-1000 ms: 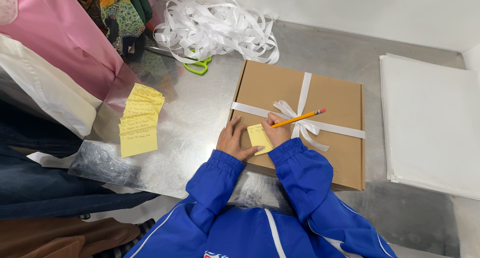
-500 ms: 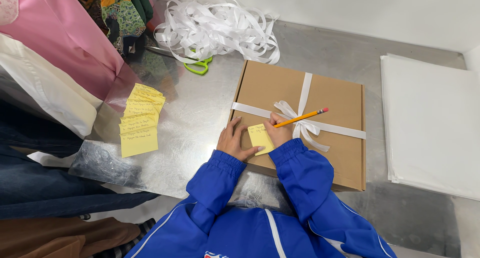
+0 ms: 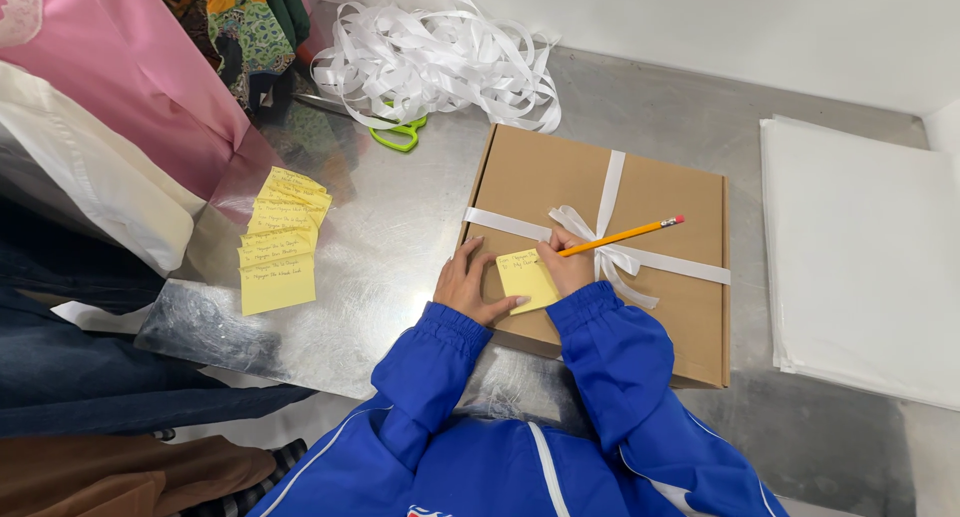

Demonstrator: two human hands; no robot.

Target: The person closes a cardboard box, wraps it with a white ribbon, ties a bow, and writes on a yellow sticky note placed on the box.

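At centre left of the frame, a fanned row of yellow sticky notes (image 3: 278, 245) lies on the metal table (image 3: 400, 237). Just right of it, the left hand (image 3: 467, 289) lies flat, fingers spread, pressing the edge of a yellow note (image 3: 528, 280) onto a brown cardboard box (image 3: 660, 192) tied with white ribbon (image 3: 602, 239). Beside it, the right hand (image 3: 568, 265) is curled around a yellow pencil (image 3: 622, 237), tip on the note. Both blue-sleeved forearms reach up from the bottom edge. White sheets (image 3: 865, 257) lie at far right.
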